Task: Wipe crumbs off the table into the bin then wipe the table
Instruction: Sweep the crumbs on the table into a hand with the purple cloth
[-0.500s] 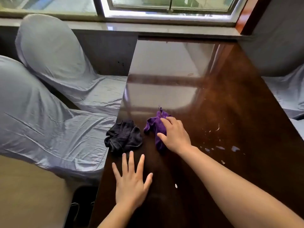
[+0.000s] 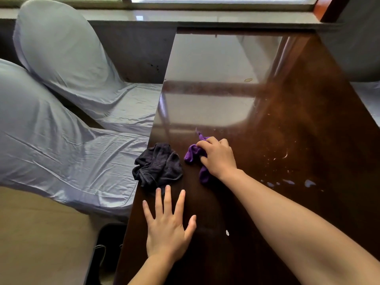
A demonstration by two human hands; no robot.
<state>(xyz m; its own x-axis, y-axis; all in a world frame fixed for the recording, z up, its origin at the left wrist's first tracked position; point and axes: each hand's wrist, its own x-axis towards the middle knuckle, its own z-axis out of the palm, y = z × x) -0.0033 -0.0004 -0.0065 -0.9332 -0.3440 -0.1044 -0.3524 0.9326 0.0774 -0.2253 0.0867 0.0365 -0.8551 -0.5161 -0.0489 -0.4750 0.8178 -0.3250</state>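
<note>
My right hand (image 2: 218,157) is closed over a purple cloth (image 2: 192,154) that lies on the dark glossy table (image 2: 287,120). A crumpled dark cloth (image 2: 157,164) sits just to its left, at the table's left edge. My left hand (image 2: 167,229) rests flat on the table with its fingers spread, close behind the dark cloth and holding nothing. Pale crumbs and scraps (image 2: 285,177) are scattered on the table to the right of my right arm. One white crumb (image 2: 227,232) lies near my left hand. A dark bin (image 2: 111,241) shows partly on the floor below the table's left edge.
Two chairs in grey covers (image 2: 61,124) stand close along the table's left side. Another covered chair (image 2: 368,91) is at the right. A window sill (image 2: 185,16) runs along the table's far end.
My right hand has closed a little tighter on the purple cloth. The left hand and the dark cloth stay where they were.
</note>
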